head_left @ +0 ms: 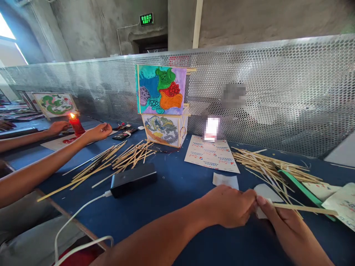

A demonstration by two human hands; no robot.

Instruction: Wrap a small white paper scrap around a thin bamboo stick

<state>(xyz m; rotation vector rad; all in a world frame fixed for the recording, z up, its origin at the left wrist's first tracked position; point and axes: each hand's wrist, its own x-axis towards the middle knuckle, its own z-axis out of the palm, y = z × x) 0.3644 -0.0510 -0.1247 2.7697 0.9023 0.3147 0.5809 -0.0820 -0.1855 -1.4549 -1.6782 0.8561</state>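
My left hand (231, 207) is closed, its fingertips meeting my right thumb. It seems to grip the near end of a thin bamboo strip (307, 209), though its fingers hide that end. My right hand (288, 225) is closed around the strip, pinching a small white piece of sandpaper (262, 212) against it. The strip sticks out to the right past my right thumb. Just behind my hands lie a cut sandpaper piece (226, 180) and a rounded white piece (268, 192). A printed sandpaper sheet (210, 155) rests farther back.
Bamboo strips lie in piles at right (277, 164) and left (133, 155). A green-edged tool (302, 188) lies at right. A black power bank (133, 179) trails a white cable. Painted lantern boxes (162, 127) stand before the perforated metal screen (277, 92). A co-worker's arms (55, 159) flank a lit red candle (76, 125).
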